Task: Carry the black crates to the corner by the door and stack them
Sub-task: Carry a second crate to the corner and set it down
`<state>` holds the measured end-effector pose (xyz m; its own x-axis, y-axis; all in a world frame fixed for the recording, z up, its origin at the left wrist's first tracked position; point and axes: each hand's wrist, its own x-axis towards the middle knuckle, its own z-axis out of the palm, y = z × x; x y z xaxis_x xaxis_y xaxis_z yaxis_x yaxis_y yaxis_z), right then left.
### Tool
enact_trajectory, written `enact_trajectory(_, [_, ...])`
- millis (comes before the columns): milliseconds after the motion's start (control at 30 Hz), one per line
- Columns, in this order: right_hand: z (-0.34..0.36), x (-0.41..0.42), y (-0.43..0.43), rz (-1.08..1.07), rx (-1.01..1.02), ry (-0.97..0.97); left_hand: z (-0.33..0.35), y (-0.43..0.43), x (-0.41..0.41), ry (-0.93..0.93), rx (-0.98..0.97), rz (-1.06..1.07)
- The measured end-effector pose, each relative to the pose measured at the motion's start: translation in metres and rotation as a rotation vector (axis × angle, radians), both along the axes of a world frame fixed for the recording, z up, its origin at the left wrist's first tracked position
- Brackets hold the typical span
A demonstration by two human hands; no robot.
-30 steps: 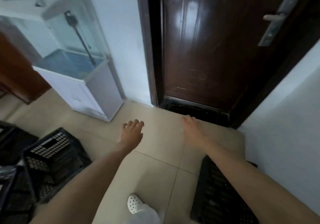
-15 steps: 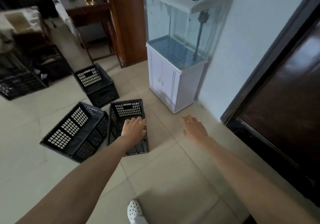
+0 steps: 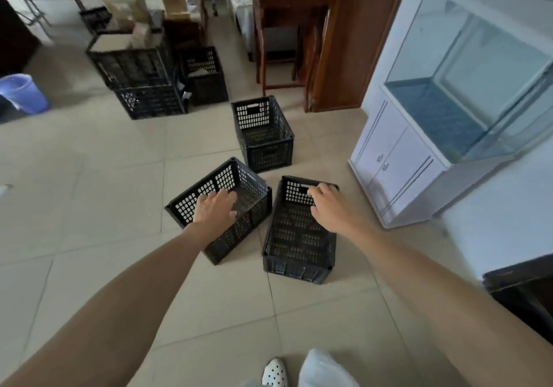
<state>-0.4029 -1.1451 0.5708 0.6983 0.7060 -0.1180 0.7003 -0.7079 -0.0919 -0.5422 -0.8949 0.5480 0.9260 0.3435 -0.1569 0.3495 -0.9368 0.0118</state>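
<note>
A spotted white shoe stood on the tiled floor. The left grip, fingers spread and holding nothing, hovered over 1 black mesh crate set askew. The right grip, loosely open and empty, hung over the far rim of a 2nd crate just beside it. A 3rd crate stood beyond, near the fish tank.

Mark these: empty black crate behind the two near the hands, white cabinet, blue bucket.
empty black crate (image 3: pixel 263 135): head view, on its inner floor.
white cabinet (image 3: pixel 392 153): head view, on a door panel.
blue bucket (image 3: pixel 30 99): head view, on its outer side wall.
</note>
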Motion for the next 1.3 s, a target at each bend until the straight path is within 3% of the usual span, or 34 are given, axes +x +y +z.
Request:
enact_trajectory(233, [-0.008, 0.044, 0.125, 0.147, -0.05, 0.022, -0.023, 0.098, -0.016, 0.022, -0.08, 0.207])
enact_trajectory(433, [-0.03, 0.088, 0.229, 0.169, -0.096, 0.082, -0.025, 0.195, 0.023, -0.014, -0.115, 0.298])
enact_trajectory(633, [-0.028, 0.147, 0.328, 0.141, -0.08, 0.07, -0.013, 0.283, 0.08, -0.074, -0.145, 0.32])
enact_trajectory(867, [-0.046, 0.166, 0.401, 0.105, -0.1, 0.11, -0.034, 0.362, 0.115, 0.025, -0.162, 0.26])
enact_trajectory(1000, [-0.072, 0.173, 0.422, -0.004, -0.146, 0.164, -0.053, 0.403, 0.154, 0.085, -0.175, 0.11])
enact_trajectory(1300, [-0.122, 0.147, 0.459, -0.536, -0.162, 0.377, -0.09, 0.506, 0.241, 0.254, -0.259, -0.256])
